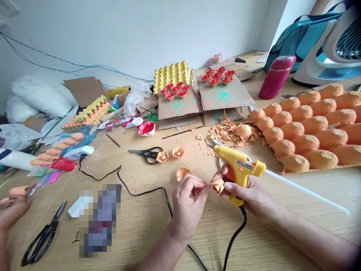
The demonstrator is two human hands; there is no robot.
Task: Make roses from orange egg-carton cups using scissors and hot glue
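Observation:
My right hand (254, 195) is wrapped round the grip of a yellow glue gun (238, 167), whose nozzle points left and whose white glue stick (307, 192) juts out to the right. My left hand (187, 203) pinches a small orange paper petal piece (217, 185) held between both hands, just under the gun. Its black cord (234, 237) trails down toward me. Three finished orange paper flowers (172, 153) lie on the wooden table (141, 226) just beyond my hands.
An orange egg tray (310, 128) fills the right side, with paper scraps (228, 135) beside it. Black scissors (148, 153) lie centre-left, another pair (42, 237) at lower left. Cardboard sheets with red flowers (197, 94), a pink bottle (276, 77) and another person's hand (11, 210) are around.

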